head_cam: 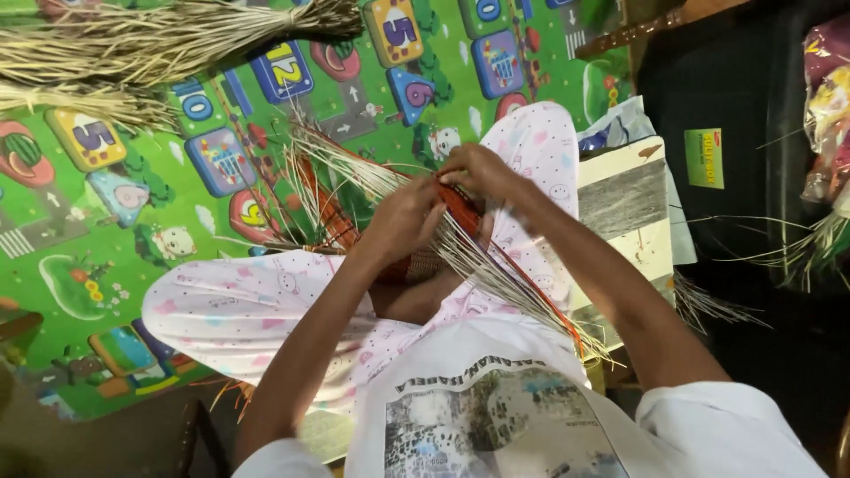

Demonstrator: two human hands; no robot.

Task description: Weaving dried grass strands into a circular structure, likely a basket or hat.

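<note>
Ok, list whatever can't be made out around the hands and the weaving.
- Woven piece, head view: mostly covered by the left hand and right hand; its shape is unclear.
- Each hand's grip: fingertips buried among the straw strands.
- Straw bundle: cut off by the top edge.

It looks like a home floor used as a weaving spot: a green children's play mat (pixel 133 212) lies beyond the hands (pixel 443 204), bundles of dried straw (pixel 159 35) rest on it farther out, and patterned pajama trousers (pixel 239 310) show just below them.
</note>
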